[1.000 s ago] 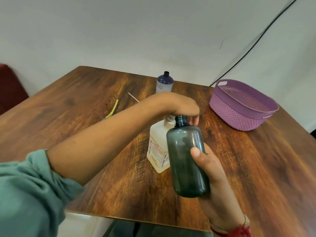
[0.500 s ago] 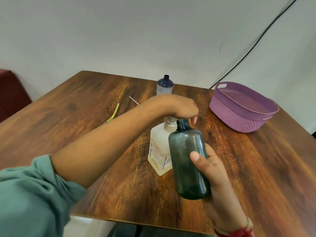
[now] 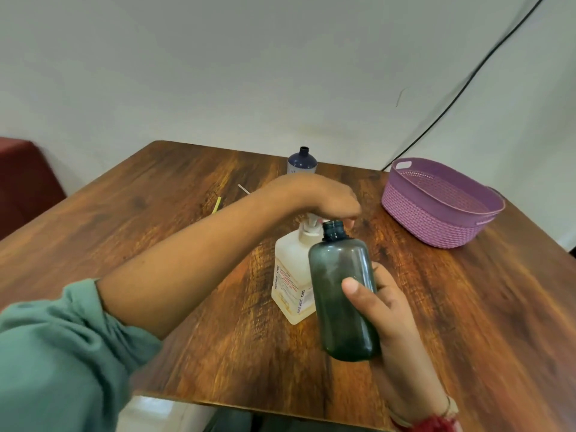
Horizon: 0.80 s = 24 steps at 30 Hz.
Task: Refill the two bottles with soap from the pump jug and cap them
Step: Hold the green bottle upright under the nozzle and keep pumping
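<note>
Centre frame: the right hand grips the uncapped grey bottle round its mid-body, neck beside the spout of the pump jug; the left hand curls its fingers over the pump head. The bottle looks light, rigid and smooth, likely slippery once soapy.

The left hand lies curled over the pump head of the white pump jug at the middle of the tabletop. The right hand grips an uncapped smoky grey bottle, its open neck just beneath the left hand's fingertips. A dark-blue bottle stands uncapped at 12 o'clock, and a purple basket sits at 2 o'clock.
</note>
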Each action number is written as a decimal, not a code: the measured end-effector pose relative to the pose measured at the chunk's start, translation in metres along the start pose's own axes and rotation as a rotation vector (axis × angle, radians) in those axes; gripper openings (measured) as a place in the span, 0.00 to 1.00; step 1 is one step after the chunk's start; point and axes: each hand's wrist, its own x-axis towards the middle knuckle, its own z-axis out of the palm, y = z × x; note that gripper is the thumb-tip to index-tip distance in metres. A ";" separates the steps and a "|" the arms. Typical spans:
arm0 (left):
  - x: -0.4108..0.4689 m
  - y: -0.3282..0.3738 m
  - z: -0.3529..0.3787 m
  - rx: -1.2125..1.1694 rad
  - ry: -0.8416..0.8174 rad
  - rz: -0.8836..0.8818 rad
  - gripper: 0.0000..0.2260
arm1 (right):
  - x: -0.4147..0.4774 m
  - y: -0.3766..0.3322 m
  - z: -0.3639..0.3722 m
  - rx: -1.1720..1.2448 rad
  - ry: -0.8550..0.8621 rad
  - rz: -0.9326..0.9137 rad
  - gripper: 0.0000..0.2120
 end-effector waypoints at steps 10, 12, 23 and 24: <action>0.003 -0.003 0.007 -0.110 0.059 -0.003 0.15 | 0.004 0.004 0.000 -0.002 0.011 -0.019 0.22; 0.006 -0.002 0.002 -0.037 0.002 -0.034 0.15 | 0.004 0.002 -0.002 -0.001 0.011 -0.022 0.23; 0.006 -0.006 0.006 -0.223 0.039 -0.046 0.14 | 0.006 0.001 -0.002 0.001 -0.004 -0.016 0.24; 0.007 -0.006 0.003 -0.251 0.038 -0.062 0.14 | 0.006 0.000 -0.002 0.005 -0.003 -0.017 0.25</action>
